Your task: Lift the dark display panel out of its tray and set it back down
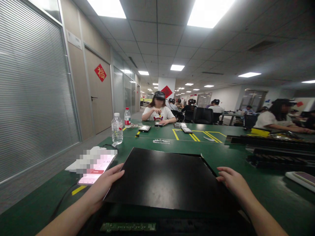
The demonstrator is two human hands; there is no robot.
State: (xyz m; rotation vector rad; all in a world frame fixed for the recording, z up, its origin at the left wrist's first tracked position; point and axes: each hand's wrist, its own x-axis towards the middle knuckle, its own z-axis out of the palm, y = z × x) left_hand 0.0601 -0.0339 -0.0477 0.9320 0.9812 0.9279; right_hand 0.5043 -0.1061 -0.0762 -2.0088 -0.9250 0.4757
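Observation:
A wide flat black panel [169, 180] lies before me, slightly tilted, over a black housing [197, 226] at the lower edge of the picture. My left hand [109, 178] grips the panel's left edge, thumb on top. At the opposite edge is my right hand [230, 180], its thumb and fingertips against the side of the panel; the undersides of both grips are hidden. Below the panel's near edge a strip of green circuit board [128, 226] shows inside the housing. Close to my left hand lies a lit phone [92, 177].
A water bottle [117, 129] and a red-capped bottle [127, 118] stand at the left. Hard drives [144, 128] lie farther back on the green table [137, 144], where a co-worker [158, 111] sits. Dark metal parts [275, 157] and a white-edged device [301, 180] are at the right.

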